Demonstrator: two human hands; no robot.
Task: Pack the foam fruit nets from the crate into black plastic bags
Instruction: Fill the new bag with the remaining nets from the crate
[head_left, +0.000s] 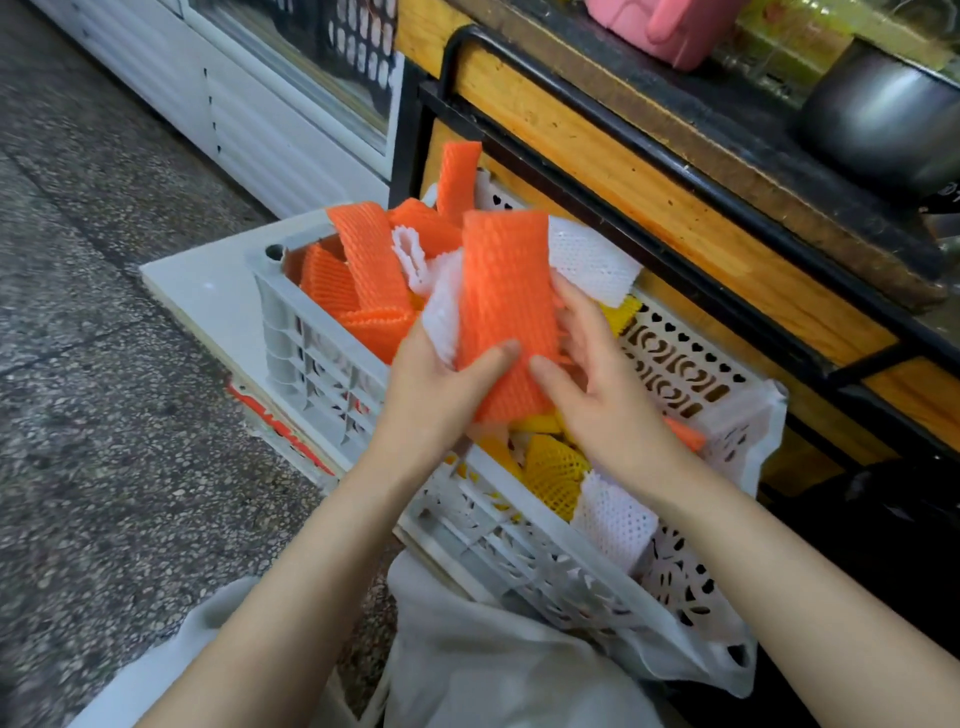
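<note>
A white plastic crate sits on the floor, filled with orange, yellow and white foam fruit nets. Above its middle I hold an orange foam net upright, with a white net behind its left edge. My left hand grips the bundle from the left, thumb across the orange net's front. My right hand holds the right side, thumb on the front and fingers behind. More orange nets stand at the crate's far left. Yellow nets and a white net lie near its right end. No black bag is clearly visible.
A wooden counter with a black metal frame runs along the right, bearing a pink container and a metal pot. A white board lies under the crate. Pale cloth covers my lap. Speckled floor spreads left.
</note>
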